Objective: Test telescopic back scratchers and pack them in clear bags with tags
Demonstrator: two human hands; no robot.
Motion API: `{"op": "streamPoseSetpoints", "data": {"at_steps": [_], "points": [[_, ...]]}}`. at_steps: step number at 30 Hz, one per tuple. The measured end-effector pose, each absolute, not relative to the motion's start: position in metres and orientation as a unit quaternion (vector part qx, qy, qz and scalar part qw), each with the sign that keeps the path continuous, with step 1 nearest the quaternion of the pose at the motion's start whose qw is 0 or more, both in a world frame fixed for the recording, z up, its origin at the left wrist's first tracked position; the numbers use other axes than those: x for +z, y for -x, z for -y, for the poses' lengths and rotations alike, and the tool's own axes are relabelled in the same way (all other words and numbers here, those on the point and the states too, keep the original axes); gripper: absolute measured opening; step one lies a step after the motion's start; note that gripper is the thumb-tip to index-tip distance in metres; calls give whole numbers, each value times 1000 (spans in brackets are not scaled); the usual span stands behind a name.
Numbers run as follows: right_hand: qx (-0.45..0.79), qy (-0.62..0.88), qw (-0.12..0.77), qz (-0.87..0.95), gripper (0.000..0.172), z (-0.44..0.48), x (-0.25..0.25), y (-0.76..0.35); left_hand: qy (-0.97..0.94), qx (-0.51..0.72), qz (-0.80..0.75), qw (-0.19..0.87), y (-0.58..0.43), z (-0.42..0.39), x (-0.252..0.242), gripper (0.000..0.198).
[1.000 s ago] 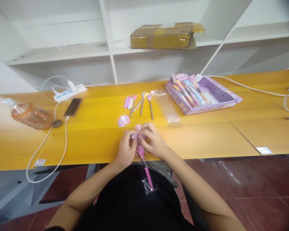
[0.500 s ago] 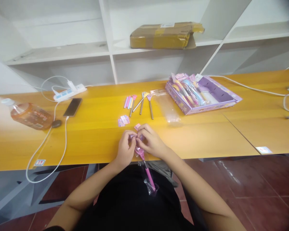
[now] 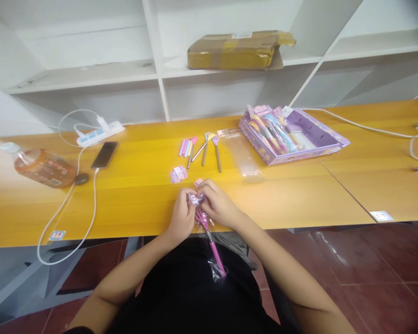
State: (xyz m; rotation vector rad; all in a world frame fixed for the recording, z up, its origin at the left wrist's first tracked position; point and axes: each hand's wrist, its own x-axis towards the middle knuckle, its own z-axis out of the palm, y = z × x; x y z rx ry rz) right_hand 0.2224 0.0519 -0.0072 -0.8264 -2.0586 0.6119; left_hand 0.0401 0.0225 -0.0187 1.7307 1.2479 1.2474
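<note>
Both hands meet at the table's front edge, fingers pinched on the top of a clear plastic bag [image 3: 196, 200]. My left hand [image 3: 183, 213] grips its left side, my right hand [image 3: 218, 204] its right side. Inside the bag is a pink back scratcher [image 3: 215, 253], claw end up near my fingers, its handle hanging down over the black shirt. A small pink card [image 3: 198, 183] shows just beyond my fingers. Farther off lie several metal-rod scratchers [image 3: 205, 150] with coloured claws, coloured handle sleeves [image 3: 185, 147] and small printed cards [image 3: 179, 174].
Clear bags [image 3: 245, 157] lie beside a purple box [image 3: 299, 154] of bagged scratchers. On the left are a drink bottle [image 3: 45, 167], a phone [image 3: 105, 155], a power strip [image 3: 101, 133] and a looping white cable. A cardboard box [image 3: 233, 52] sits on the shelf.
My fingers have moved slightly apart, and more of the bag's crumpled top shows between them. The pink back scratcher still hangs in nearly the same place.
</note>
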Motion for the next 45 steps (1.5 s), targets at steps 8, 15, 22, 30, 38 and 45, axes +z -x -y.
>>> {"op": "streamPoseSetpoints", "data": {"at_steps": [8, 15, 22, 30, 38, 45], "points": [[241, 355, 384, 818, 29, -54, -11, -223, -714, 426, -475, 289, -42, -21, -22, 54], [204, 394, 341, 829, 34, -53, -10, -219, -761, 415, -437, 238, -43, -22, -26, 67], [156, 484, 193, 839, 14, -18, 26, -248, -759, 404, -448, 244, -44, -21, -18, 59], [115, 424, 23, 898, 38, 16, 44, -222, -750, 382, -463, 278, -43, -21, -10, 35], [89, 499, -46, 861, 15, 29, 35, -200, -753, 372, -458, 290, -41, -21, -10, 26], [104, 508, -83, 851, 15, 27, 40, -197, -759, 376, -436, 303, -38, -23, -2, 37]]}}
